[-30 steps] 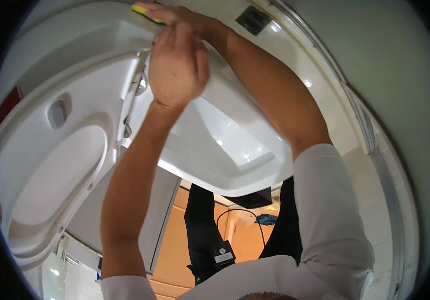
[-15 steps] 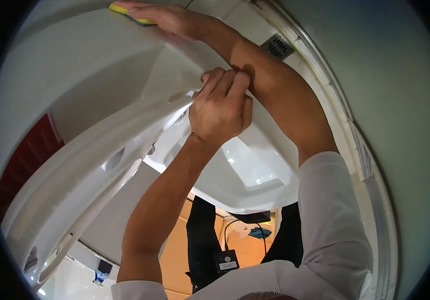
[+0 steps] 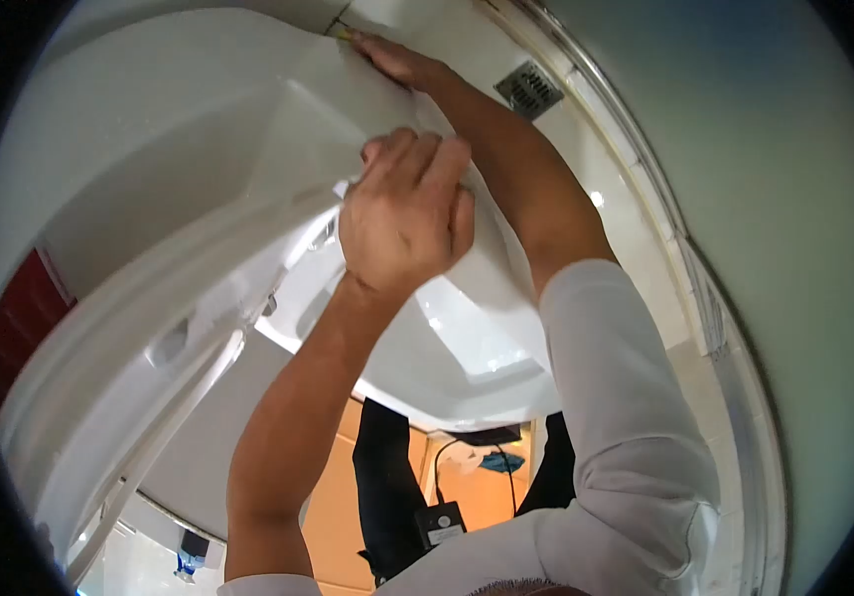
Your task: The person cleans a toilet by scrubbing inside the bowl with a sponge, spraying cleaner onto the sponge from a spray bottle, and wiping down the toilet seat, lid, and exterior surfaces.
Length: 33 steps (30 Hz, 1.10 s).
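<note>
My right hand (image 3: 394,62) reaches to the far side of a large white molded surface (image 3: 179,70). Its fingers are pressed on a sponge (image 3: 345,34), of which just a yellow sliver shows now. Nearer to me, my left hand (image 3: 402,204) is closed in a fist at the end of a long white curved rim (image 3: 238,233). What lies inside its fingers is mostly hidden. Below the left hand is a glossy white basin (image 3: 427,392) with light reflections in it.
A metal drain grate (image 3: 529,89) lies in the white floor beyond my right forearm. A curved metal-edged track (image 3: 680,219) runs along a pale green panel (image 3: 794,199). Dark red panel (image 3: 25,313) at far left. A small black box with a cable (image 3: 441,524) hangs near my legs.
My right hand has slid with the sponge to the right and slightly nearer, toward the surface's outer edge. My left hand keeps its grip; the whole view has shifted a little left.
</note>
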### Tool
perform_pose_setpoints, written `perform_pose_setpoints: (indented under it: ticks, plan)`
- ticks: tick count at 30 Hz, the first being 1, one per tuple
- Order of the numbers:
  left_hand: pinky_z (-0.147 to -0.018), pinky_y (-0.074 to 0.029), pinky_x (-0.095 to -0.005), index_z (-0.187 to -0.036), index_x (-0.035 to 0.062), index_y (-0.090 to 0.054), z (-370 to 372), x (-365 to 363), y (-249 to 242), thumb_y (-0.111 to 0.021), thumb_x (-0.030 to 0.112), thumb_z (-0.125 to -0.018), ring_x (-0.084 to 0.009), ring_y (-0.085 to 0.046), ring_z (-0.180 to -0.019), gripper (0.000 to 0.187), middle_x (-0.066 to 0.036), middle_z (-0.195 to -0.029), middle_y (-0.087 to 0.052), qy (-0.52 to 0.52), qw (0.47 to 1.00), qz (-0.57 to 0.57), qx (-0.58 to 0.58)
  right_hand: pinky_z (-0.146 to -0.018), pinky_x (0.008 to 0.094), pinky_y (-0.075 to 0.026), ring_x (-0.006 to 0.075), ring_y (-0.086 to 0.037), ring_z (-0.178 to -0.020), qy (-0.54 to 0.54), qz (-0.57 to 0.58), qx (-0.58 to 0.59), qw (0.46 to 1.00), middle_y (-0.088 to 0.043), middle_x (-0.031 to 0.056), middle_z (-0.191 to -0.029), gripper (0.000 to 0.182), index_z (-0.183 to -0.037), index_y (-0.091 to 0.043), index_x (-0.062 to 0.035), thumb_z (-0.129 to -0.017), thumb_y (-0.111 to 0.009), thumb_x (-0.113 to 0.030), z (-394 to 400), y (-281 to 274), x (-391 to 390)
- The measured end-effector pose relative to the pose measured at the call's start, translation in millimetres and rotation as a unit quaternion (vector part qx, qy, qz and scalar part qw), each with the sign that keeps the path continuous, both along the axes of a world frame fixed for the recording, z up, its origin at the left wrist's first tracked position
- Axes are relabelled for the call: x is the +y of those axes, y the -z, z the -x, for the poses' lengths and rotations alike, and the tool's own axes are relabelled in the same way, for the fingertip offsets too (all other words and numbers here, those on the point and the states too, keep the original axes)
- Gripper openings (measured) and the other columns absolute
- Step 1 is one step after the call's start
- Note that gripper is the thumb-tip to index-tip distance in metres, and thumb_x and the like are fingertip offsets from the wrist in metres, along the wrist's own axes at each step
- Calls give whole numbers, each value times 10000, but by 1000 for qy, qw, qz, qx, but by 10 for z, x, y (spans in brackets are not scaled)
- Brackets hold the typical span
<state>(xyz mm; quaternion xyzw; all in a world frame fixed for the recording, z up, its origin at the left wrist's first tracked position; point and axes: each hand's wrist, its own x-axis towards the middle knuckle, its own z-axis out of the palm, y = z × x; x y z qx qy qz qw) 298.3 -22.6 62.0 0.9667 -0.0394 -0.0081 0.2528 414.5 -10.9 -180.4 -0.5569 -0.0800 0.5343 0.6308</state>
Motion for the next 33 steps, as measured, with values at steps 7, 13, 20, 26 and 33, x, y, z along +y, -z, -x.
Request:
perform_pose_setpoints:
  ticks: [7, 13, 20, 26, 33]
  plan:
    - [-755, -456, -428, -887, 71, -593, -6, -43, 84, -541, -16, -769, -313, -533, -698, 155, -100, -756, -566, 4, 999, 9, -53, -1211, 345, -304, 239, -415, -1447, 46, 98, 17, 994, -440, 145, -1596, 677, -1603, -403, -50, -1107, -400, -511, 1485, 643, -2189]
    - [-781, -467, -484, -936, 94, -623, 34, -10, 90, -594, 37, -807, -357, -589, -794, 144, -102, -795, -604, 28, 998, -24, -50, -1133, 358, -432, 223, -570, -1312, 76, 113, 24, 990, -559, 157, -1499, 645, -1550, -495, -63, -1107, -431, -526, 1510, -195, -2345]
    - [-727, -515, -426, -949, 73, -661, 60, -33, 108, -490, 69, -899, -307, -641, -743, 178, -88, -789, -668, 12, 997, -43, -60, -1258, 394, -288, 284, -392, -1513, 32, 18, -80, 996, -389, 173, -1664, 692, -1606, -394, -15, -1105, -412, -492, 1428, -1130, -2383]
    - [-742, -521, -426, -961, 80, -663, 96, 45, 182, -467, 86, -925, -294, -655, -758, 200, -79, -801, -687, 9, 996, -68, -62, -1276, 399, -257, 269, -305, -1569, 93, 159, 96, 978, -312, 129, -1710, 749, -1663, -288, -94, -1070, -456, -520, 2378, -1231, -3294]
    - [-787, -531, -429, -977, 75, -668, 64, 99, 193, -467, 100, -932, -304, -673, -812, 208, -85, -823, -703, 6, 998, -42, -40, -1260, 438, -287, 314, -360, -1534, 36, 79, -199, 976, -388, 168, -1655, 688, -1640, -355, -108, -1106, -382, -542, 1796, -2095, -2366]
